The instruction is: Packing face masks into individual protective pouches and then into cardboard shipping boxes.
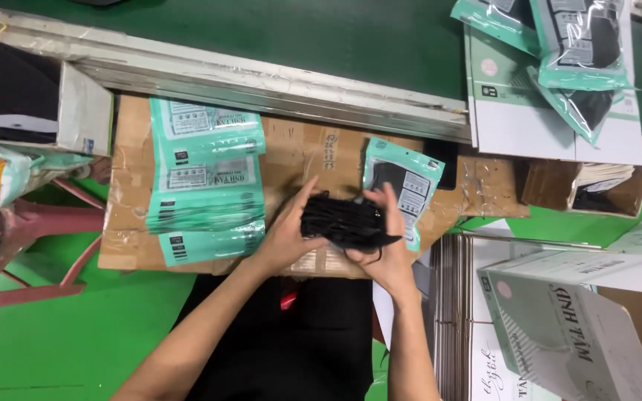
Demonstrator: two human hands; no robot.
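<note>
Both my hands hold a stack of black face masks over a cardboard work surface. My left hand grips the stack's left end, fingers curled over its top. My right hand clasps the right end, thumb on top. Just behind the stack lies a teal plastic pouch with dark masks inside, partly covered by my right fingers. A pile of empty teal pouches lies fanned out to the left of my left hand.
A green conveyor belt with a metal rail runs along the far side. Filled teal pouches and white cartons sit at right. An open box is at far left.
</note>
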